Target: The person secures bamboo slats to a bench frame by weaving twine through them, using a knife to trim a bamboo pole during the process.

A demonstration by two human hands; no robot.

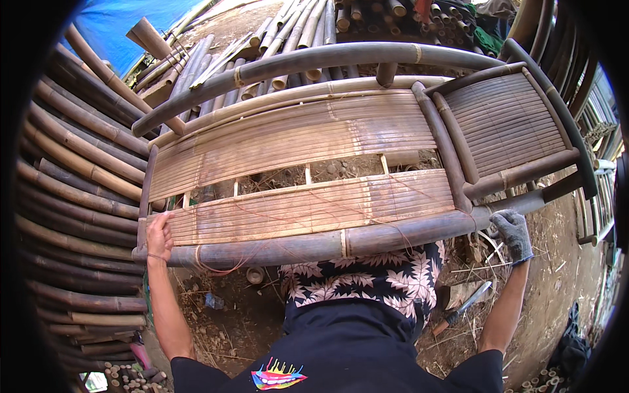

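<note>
In front of me stands a bamboo bench with a seat of split slats [298, 147] and a wide gap between two slatted panels. A thin reddish-brown cord [314, 195] trails over the near panel [406, 190] and hangs in loops below the thick front pole [288, 247]. My bare left hand [159, 237] is closed at the bench's left end, its fingers pinched where the cord seems to reach them. Beyond the other end of the near panel, beside the front pole, my right hand [514, 236] wears a grey glove. Its fingers are curled together, and what they hold is too small to make out.
A knife [468, 302] with a wooden handle lies on the littered ground to the right. Curved bamboo poles [78, 203] are stacked at the left, and more cut poles [288, 33] lie behind the bench. A raised slatted end [508, 121] stands at the bench's right.
</note>
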